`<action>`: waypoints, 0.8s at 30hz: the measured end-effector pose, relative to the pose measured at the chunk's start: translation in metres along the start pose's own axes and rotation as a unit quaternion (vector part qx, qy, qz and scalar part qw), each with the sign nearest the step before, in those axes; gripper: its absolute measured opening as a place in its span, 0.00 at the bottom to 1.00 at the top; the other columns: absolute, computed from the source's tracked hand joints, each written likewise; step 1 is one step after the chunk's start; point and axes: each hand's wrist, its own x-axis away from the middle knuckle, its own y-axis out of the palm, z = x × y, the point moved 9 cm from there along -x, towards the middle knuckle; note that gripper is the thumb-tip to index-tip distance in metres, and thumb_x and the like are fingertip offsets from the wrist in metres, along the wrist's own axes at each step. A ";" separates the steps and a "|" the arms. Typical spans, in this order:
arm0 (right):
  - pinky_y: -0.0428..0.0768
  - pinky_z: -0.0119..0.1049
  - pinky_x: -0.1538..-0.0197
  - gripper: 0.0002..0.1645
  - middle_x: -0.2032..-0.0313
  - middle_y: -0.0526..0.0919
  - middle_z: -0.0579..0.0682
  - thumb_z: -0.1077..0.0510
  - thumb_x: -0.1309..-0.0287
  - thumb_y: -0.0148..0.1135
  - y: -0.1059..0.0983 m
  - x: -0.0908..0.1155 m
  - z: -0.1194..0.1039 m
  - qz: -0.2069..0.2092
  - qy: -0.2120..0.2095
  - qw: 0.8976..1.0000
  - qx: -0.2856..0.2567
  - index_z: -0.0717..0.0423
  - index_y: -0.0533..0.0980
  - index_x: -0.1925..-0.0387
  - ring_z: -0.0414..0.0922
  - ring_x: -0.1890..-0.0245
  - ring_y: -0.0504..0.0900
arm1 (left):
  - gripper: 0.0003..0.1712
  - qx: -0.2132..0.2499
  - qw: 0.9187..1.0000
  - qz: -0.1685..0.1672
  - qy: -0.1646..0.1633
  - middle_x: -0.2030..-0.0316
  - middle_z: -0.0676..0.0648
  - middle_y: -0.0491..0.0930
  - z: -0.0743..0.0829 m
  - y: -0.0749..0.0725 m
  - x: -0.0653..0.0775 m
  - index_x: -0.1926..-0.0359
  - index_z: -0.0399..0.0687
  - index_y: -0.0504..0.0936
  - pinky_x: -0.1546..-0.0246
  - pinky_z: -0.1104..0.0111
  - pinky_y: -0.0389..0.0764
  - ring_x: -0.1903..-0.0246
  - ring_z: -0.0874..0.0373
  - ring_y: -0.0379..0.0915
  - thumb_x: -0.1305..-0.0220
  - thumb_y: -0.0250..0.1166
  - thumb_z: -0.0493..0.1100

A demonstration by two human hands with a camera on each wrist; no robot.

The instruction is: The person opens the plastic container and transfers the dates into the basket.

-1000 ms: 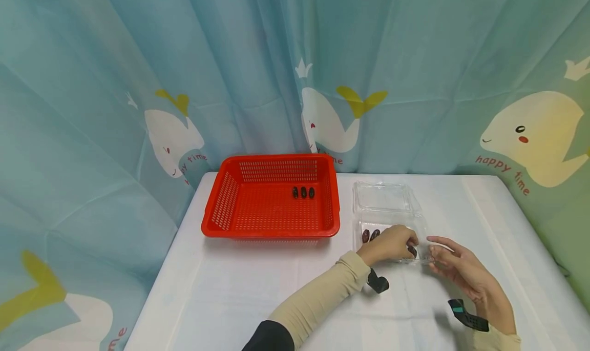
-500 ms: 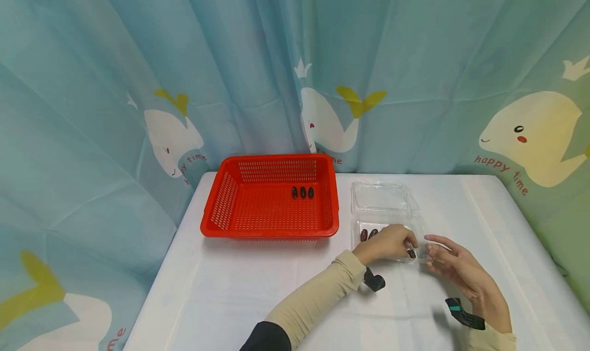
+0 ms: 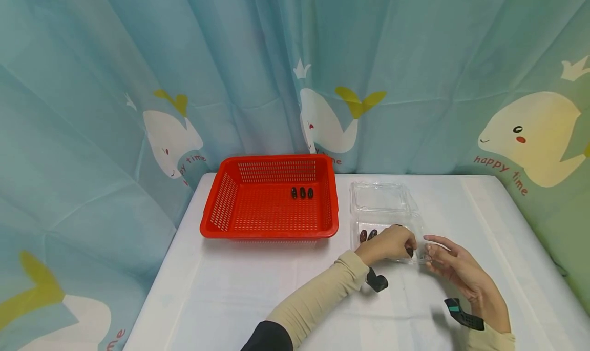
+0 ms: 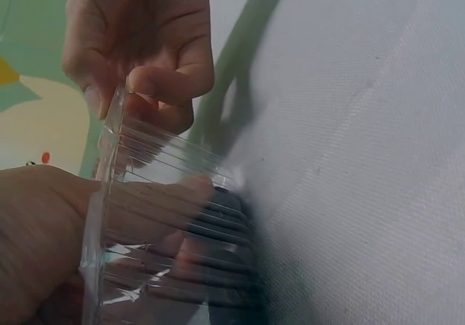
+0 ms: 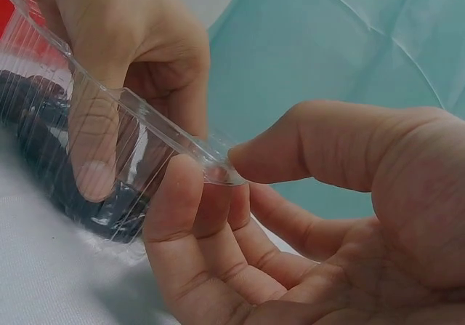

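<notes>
My left hand (image 3: 391, 242) reaches down into a clear plastic clamshell box (image 3: 357, 223), its thumb and fingers around a dark, glossy date (image 3: 409, 252) near the box's right end. In the right wrist view, the left thumb lies against that date (image 5: 120, 219), seen through the ribbed wall. More dates (image 3: 363, 235) sit at the left end of the box; the left hand hides part of the inside. At the right front corner, my right hand (image 3: 465, 274) pinches the box rim (image 5: 218, 172) between thumb and fingers.
The box's open lid (image 3: 381, 196) lies back, away from me. Left of the box stands a red plastic basket (image 3: 269, 234) with 3 dates (image 3: 302, 192) in a row inside. A whale-print curtain (image 3: 258, 84) hangs behind the white-covered table (image 3: 230, 289).
The left fingers have closed in on the date at the box's right end, which shifts slightly and shows less. The right hand stays at the box corner.
</notes>
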 end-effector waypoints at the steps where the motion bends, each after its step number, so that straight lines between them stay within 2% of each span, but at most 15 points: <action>1: 0.89 0.35 0.54 0.19 0.59 0.85 0.37 0.62 0.21 0.51 0.000 0.000 0.000 0.000 0.000 1.000 0.000 0.33 0.77 0.45 0.36 0.60 0.83 | 0.14 -0.001 1.000 0.000 0.001 0.65 0.59 0.87 0.000 0.000 0.000 0.54 0.54 0.91 0.66 0.86 0.70 0.67 0.74 0.74 0.43 0.79 0.40; 4: 0.89 0.35 0.54 0.19 0.59 0.85 0.37 0.62 0.21 0.51 -0.001 0.000 0.000 0.001 0.001 1.000 0.001 0.33 0.77 0.45 0.36 0.60 0.83 | 0.14 -0.004 1.000 0.002 0.004 0.65 0.60 0.86 0.000 -0.001 0.000 0.55 0.54 0.92 0.66 0.87 0.69 0.67 0.74 0.74 0.43 0.79 0.40; 8: 0.89 0.35 0.54 0.19 0.58 0.85 0.38 0.63 0.21 0.51 -0.001 0.000 0.001 0.002 0.004 1.000 0.000 0.33 0.78 0.46 0.36 0.60 0.83 | 0.15 0.015 1.000 0.012 0.004 0.64 0.59 0.87 -0.002 -0.004 0.001 0.54 0.55 0.92 0.67 0.87 0.68 0.67 0.74 0.74 0.44 0.79 0.40; 16: 0.89 0.36 0.54 0.23 0.58 0.81 0.40 0.67 0.23 0.49 -0.001 -0.001 -0.002 -0.014 -0.005 1.000 -0.014 0.35 0.79 0.47 0.38 0.60 0.84 | 0.15 0.086 0.995 0.045 -0.028 0.64 0.58 0.89 -0.010 -0.026 0.011 0.54 0.54 0.92 0.66 0.88 0.68 0.67 0.75 0.75 0.43 0.77 0.38; 20: 0.89 0.35 0.54 0.22 0.59 0.79 0.40 0.67 0.23 0.49 0.000 -0.002 -0.003 -0.020 -0.001 1.000 -0.004 0.36 0.79 0.49 0.37 0.60 0.83 | 0.14 0.139 0.988 0.053 -0.041 0.63 0.56 0.90 -0.014 -0.038 0.017 0.54 0.52 0.91 0.67 0.86 0.71 0.67 0.75 0.77 0.42 0.76 0.36; 24: 0.89 0.35 0.53 0.20 0.60 0.79 0.40 0.66 0.22 0.48 0.003 -0.002 -0.006 -0.038 -0.001 0.999 -0.009 0.38 0.79 0.49 0.36 0.61 0.82 | 0.14 0.211 0.974 0.059 -0.049 0.64 0.54 0.90 -0.016 -0.050 0.025 0.55 0.49 0.91 0.69 0.84 0.74 0.69 0.74 0.77 0.43 0.76 0.33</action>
